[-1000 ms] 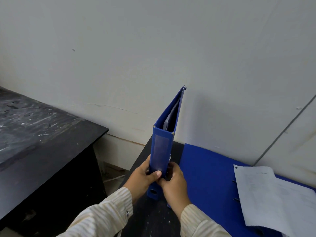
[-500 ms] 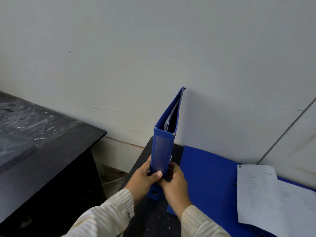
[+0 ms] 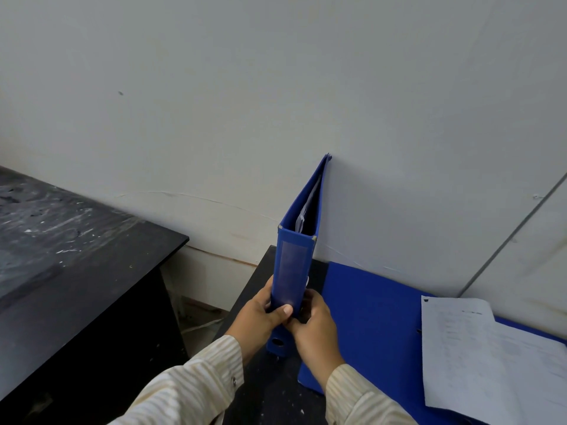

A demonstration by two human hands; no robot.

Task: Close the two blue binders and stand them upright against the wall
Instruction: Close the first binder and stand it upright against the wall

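Observation:
A closed blue binder [image 3: 293,265] stands upright on the dark table [image 3: 276,394], spine toward me, its far top corner touching the white wall [image 3: 276,102]. My left hand [image 3: 260,314] grips the lower spine from the left, thumb across the front. My right hand [image 3: 316,326] holds the same spine from the right. A second blue binder [image 3: 368,317] lies open and flat to the right, its edge against the wall, with white printed sheets [image 3: 478,357] on its rings.
A second black table [image 3: 76,256] with a scuffed top stands to the left, separated from my table by a gap down to the floor. A thin grey conduit [image 3: 515,234] runs diagonally up the wall at the right.
The upright binder and both hands have stayed almost still. The view has shifted slightly, with the open binder's sheets sitting a little lower in frame.

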